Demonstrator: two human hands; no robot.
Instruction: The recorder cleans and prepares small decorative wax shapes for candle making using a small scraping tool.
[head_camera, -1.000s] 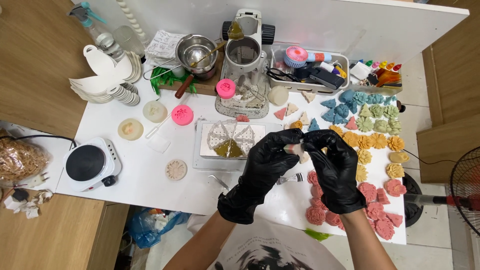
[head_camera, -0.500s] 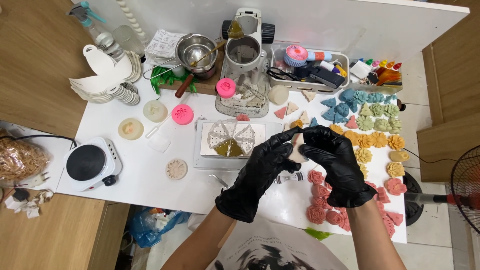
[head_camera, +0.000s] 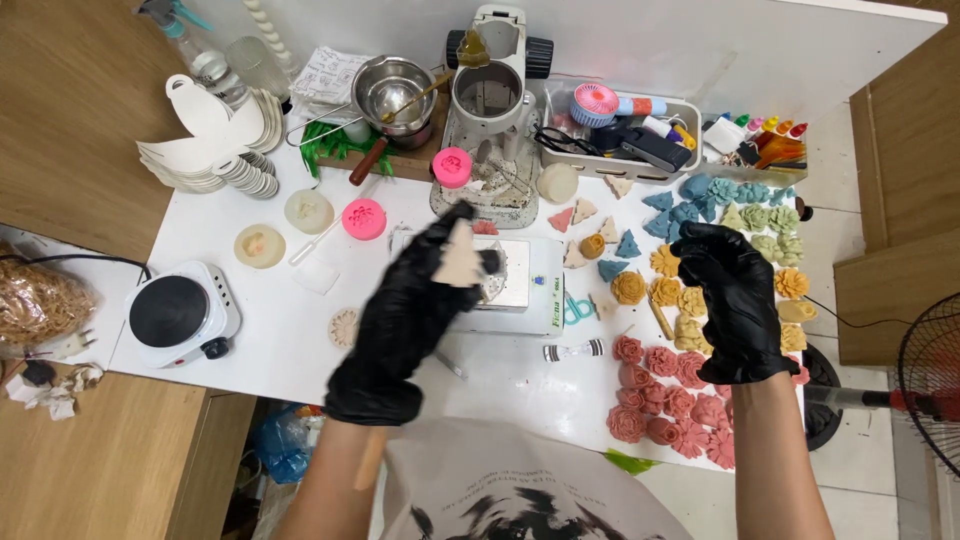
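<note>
Your left hand (head_camera: 415, 310), in a black glove, is raised over the middle of the white table (head_camera: 280, 330) and pinches a small beige tree-shaped piece (head_camera: 461, 257) between thumb and fingertips; the hand is blurred, so the exact grip is hard to read. The piece sits at the hand's 1 o'clock, above the flat white scale (head_camera: 525, 290) that lies just beyond it.

Your right hand (head_camera: 735, 300), also gloved in black, is apart from the left, at its 3 o'clock. Its fingers are loosely curled and hold nothing that shows. It hovers over the rows of moulded pieces: orange flower shapes (head_camera: 665, 290) at its 9 o'clock, red rose shapes (head_camera: 665, 400) at its 7 o'clock, green pieces (head_camera: 770, 225) at its 12 o'clock and blue triangular pieces (head_camera: 690, 195) at its 11 o'clock.

At the left hand's 9 o'clock stands a small electric hotplate (head_camera: 182, 313) near the table's edge. At its 11 o'clock lie two pink round moulds (head_camera: 364, 218) and a pale round mould (head_camera: 308, 211). At 12 o'clock, further back, stands a metal pot (head_camera: 393, 92) with a spoon in it, and beside that a white machine (head_camera: 492, 100). A grey tray (head_camera: 610, 160) of small tools sits at the right hand's 11 o'clock, by the wall.
</note>
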